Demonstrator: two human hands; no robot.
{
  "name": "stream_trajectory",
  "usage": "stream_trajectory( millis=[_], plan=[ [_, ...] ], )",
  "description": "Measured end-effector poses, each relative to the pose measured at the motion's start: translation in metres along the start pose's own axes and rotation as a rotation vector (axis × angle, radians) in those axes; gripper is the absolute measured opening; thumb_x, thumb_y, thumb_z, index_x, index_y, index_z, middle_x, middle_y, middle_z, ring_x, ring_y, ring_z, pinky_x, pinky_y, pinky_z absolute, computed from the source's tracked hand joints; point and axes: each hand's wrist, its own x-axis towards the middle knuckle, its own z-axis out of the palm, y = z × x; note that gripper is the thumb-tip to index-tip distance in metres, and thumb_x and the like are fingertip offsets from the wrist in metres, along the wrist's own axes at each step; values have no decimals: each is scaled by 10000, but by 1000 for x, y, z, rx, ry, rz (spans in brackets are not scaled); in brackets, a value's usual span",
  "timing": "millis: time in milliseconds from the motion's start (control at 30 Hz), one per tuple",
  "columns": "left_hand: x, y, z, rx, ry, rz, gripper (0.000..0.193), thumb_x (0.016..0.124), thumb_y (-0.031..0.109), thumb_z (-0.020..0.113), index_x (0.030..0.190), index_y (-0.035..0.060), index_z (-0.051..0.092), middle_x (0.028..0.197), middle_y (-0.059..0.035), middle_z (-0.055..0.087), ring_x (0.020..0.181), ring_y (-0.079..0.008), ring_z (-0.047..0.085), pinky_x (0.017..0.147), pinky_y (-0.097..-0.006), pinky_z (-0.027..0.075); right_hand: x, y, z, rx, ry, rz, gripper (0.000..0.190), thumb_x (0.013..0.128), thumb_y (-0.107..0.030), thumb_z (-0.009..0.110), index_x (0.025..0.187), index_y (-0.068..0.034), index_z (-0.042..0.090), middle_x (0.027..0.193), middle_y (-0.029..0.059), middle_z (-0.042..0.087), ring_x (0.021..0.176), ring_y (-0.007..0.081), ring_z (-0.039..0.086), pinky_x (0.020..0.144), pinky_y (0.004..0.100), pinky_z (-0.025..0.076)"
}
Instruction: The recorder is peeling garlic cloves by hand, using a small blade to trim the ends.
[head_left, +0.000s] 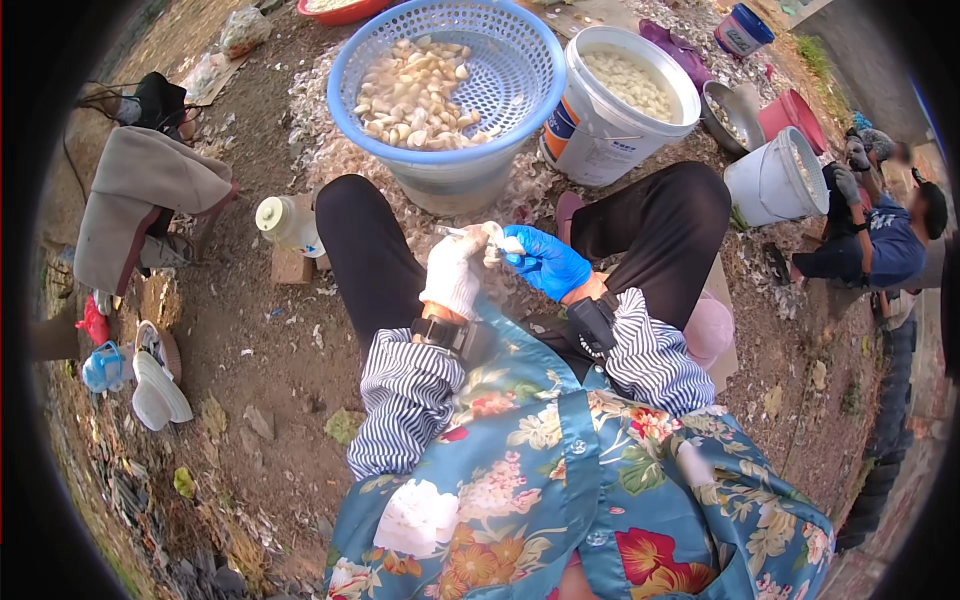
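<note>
My left hand (456, 271), in a white knit glove, holds a thin pale-handled tool, perhaps a small knife (450, 230), whose far end is hidden. Against its fingertips, my right hand (546, 259) in a blue rubber glove pinches a whitish garlic clove (513, 246). Just beyond both hands, a blue plastic colander (447, 155) sits in a tub and holds many unpeeled-looking cloves (412, 94) in water. To its right stands a white bucket (600, 154) filled with pale peeled cloves (628, 84) in liquid.
Garlic skins (315, 97) litter the ground. A lidded jar (281, 220) stands left of my knee near a wooden block (291, 265). At right are another white bucket (776, 180), a metal bowl (720, 112), a red bucket (799, 120) and a seated person (889, 236) in gloves.
</note>
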Motion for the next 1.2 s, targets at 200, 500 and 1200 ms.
stream_trajectory(
  millis=[200, 500, 1200],
  plan=[
    [8, -3, 4, -39, 67, -11, 199, 813, 85, 579, 952, -57, 594, 832, -80, 604, 705, -150, 526, 608, -257, 409, 3, -6, 1, -42, 26, -32, 333, 852, -173, 577, 1151, -32, 545, 1001, 32, 588, 726, 75, 504, 587, 154, 379],
    [-3, 6, 15, 273, 292, 94, 248, 816, 163, 619, 961, -33, 577, 746, -88, 594, 563, -170, 567, 412, -250, 433, -1, -3, 38, -435, 158, -163, 293, 839, -313, 581, 1041, -103, 610, 843, -40, 587, 691, 34, 496, 565, 184, 374],
    [-2, 5, -16, -81, 59, -60, 167, 834, 140, 577, 930, 10, 533, 765, -32, 539, 645, -111, 493, 553, -234, 419, -12, -14, 24, -594, 79, -584, 367, 938, -318, 413, 1089, -20, 565, 901, 37, 608, 729, 70, 531, 614, 178, 401]
  ],
)
